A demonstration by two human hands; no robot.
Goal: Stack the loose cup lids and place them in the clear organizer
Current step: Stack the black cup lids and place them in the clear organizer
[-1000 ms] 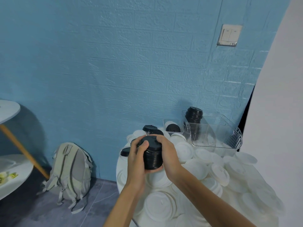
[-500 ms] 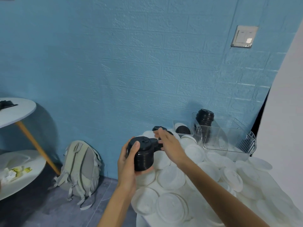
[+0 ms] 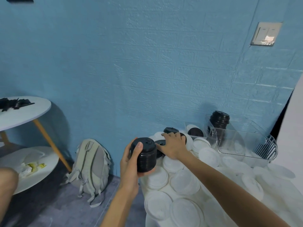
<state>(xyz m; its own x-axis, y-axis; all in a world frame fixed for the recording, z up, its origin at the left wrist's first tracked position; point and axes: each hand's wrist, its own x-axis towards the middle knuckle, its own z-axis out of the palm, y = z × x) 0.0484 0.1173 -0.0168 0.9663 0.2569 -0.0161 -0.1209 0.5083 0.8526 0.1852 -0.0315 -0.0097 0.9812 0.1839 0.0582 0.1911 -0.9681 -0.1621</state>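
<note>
My left hand [image 3: 129,163] grips a tall stack of black cup lids [image 3: 146,157], held upright at the table's left edge. My right hand [image 3: 173,145] reaches past it and lies with spread fingers on loose black lids [image 3: 159,143] near the wall; whether it grips one cannot be told. Another loose black lid [image 3: 170,129] lies just behind the fingers. The clear organizer [image 3: 237,141] stands at the back right, with a second black lid stack [image 3: 218,119] upright in its left end. One black lid [image 3: 195,132] sits in a small clear tray beside it.
Loose white lids [image 3: 185,182] cover the whole tabletop. A grey backpack [image 3: 91,166] leans on the blue wall at floor level. A round white side table [image 3: 19,112] with a lower shelf [image 3: 32,169] stands at the left. A white wall [image 3: 295,128] bounds the right.
My right hand left the black stack and reached forward onto the loose black lids. My left hand keeps the stack alone. The view shifted right and down.
</note>
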